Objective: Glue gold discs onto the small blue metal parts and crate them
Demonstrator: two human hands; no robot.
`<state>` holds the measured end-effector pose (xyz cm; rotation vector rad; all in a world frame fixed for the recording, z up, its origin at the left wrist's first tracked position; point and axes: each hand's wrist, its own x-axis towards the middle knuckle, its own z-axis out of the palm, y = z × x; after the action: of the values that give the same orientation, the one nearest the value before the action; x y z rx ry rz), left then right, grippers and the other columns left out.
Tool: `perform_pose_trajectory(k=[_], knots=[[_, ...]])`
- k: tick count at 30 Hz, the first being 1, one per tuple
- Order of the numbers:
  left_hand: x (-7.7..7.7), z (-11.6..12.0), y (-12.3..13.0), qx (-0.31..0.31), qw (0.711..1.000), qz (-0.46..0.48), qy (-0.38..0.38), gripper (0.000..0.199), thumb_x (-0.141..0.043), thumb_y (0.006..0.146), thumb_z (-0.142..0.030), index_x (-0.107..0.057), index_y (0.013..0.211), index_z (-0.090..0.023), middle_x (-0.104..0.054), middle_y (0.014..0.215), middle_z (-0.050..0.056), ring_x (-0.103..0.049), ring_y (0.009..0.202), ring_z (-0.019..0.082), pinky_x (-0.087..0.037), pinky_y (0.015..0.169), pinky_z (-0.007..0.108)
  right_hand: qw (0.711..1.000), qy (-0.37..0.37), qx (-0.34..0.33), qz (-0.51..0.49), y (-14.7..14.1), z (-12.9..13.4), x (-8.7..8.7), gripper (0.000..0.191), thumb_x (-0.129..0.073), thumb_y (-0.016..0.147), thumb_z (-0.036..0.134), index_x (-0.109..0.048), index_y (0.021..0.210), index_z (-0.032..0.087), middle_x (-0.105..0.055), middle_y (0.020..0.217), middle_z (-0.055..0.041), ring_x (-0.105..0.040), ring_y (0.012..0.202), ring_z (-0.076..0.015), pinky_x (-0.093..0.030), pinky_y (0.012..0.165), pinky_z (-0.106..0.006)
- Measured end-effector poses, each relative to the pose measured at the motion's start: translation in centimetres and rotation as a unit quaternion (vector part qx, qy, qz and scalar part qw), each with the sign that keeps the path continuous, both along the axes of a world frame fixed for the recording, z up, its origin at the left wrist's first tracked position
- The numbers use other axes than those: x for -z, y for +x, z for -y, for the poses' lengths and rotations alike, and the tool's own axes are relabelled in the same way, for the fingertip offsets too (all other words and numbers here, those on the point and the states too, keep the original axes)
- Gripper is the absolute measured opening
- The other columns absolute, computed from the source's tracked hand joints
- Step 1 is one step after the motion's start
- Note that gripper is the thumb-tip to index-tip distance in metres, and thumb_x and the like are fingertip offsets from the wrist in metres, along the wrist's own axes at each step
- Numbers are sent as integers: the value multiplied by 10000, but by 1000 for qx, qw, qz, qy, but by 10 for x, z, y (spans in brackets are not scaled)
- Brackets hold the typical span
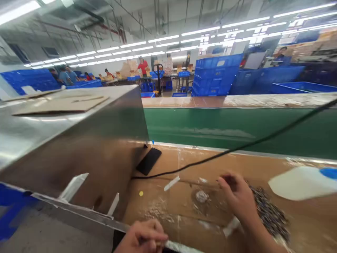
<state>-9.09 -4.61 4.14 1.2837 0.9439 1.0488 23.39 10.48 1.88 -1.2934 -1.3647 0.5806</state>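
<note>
My left hand (143, 236) is at the bottom edge of the view, over the front rim of the bench. Its fingers are pressed together, and whatever they may pinch is too small to make out. My right hand (238, 196) is over the cardboard-covered bench top (189, 207), fingers curled in toward the thumb. A tiny dark speck shows by its thumb tip, too blurred to name. Beside the right hand lies a heap of small dark metal parts (271, 212), partly hidden by the wrist. A round clear patch with a whitish blob (201, 196) lies between the hands.
A metal box (105, 151) stands at left, a black phone (149, 161) against it. A black cable (200, 162) crosses the bench. At right lies a whitish plastic jug (295, 183). Behind runs a green conveyor belt (210, 126); blue crates (216, 75) and people are beyond.
</note>
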Motion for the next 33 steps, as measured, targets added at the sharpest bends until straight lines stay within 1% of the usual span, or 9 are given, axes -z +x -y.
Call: perform_pose_trajectory(k=[3, 5, 8, 12, 15, 18, 20, 26, 33], knots=[[13, -20, 31, -26, 997, 75, -22, 396, -730, 938, -621, -864, 1085, -279, -622, 809, 92, -570, 682, 125, -453, 632, 252, 984, -99, -66, -134, 1, -4, 2, 516, -809, 737, 719, -658, 879, 246, -646, 727, -16, -612, 605, -192, -532, 572, -306], [16, -36, 47, -61, 991, 111, -51, 411, -793, 896, -604, -876, 1003, -216, -629, 783, 93, -553, 685, 118, -453, 651, 243, 966, -139, -90, -199, 5, -3, 5, 563, -857, 700, 746, -663, 858, 242, -628, 726, -5, -597, 599, -168, -513, 548, -275], [19, -56, 63, -126, 967, 178, -135, 466, -913, 766, -596, -871, 938, -165, -654, 771, 91, -552, 677, 106, -458, 651, 224, 958, -145, -96, -227, 11, 1, 4, 599, -899, 663, 764, -681, 842, 236, -638, 726, -10, -616, 625, -168, -523, 557, -265], [23, -73, 76, -150, 937, 260, -180, 481, -992, 686, -507, -859, 954, -130, -677, 771, 90, -579, 695, 111, -471, 634, 211, 974, -131, -110, -147, 15, 6, -1, 528, -831, 778, 734, -748, 893, 225, -720, 761, -50, -688, 671, -205, -593, 624, -314], [26, -76, 87, -136, 928, 289, -192, 461, -1003, 682, -462, -854, 949, -117, -708, 786, 103, -604, 690, 118, -491, 625, 216, 990, -78, -116, -17, 17, 12, -3, 356, -727, 923, 576, -786, 940, 225, -763, 790, -59, -729, 710, -224, -619, 673, -340], [28, -72, 95, -147, 921, 291, -214, 447, -1023, 649, -449, -857, 924, -138, -738, 799, 106, -632, 682, 112, -502, 623, 200, 985, 0, -132, 112, 20, 20, -4, 191, -674, 970, 384, -798, 954, 238, -787, 823, -44, -746, 722, -216, -614, 681, -325], [29, -68, 98, -155, 919, 282, -227, 424, -1034, 626, -437, -861, 897, -161, -760, 816, 104, -645, 669, 103, -506, 621, 188, 975, 48, -144, 160, 20, 26, -5, 132, -669, 973, 298, -791, 953, 250, -792, 842, -26, -743, 710, -198, -612, 676, -306], [29, -66, 102, -157, 926, 265, -220, 364, -1013, 660, -453, -863, 865, -192, -782, 817, 98, -653, 636, 95, -525, 621, 187, 953, 134, -153, 224, 12, 36, -3, 160, -608, 965, 161, -737, 968, 256, -778, 845, -11, -748, 720, -191, -617, 660, -294], [29, -72, 101, -119, 927, 288, -209, 291, -994, 714, -403, -863, 885, -207, -782, 825, 80, -662, 650, 84, -528, 641, 167, 943, 149, -156, 254, 6, 35, -1, 155, -599, 958, 123, -700, 963, 241, -762, 820, 0, -729, 684, -170, -606, 649, -277]])
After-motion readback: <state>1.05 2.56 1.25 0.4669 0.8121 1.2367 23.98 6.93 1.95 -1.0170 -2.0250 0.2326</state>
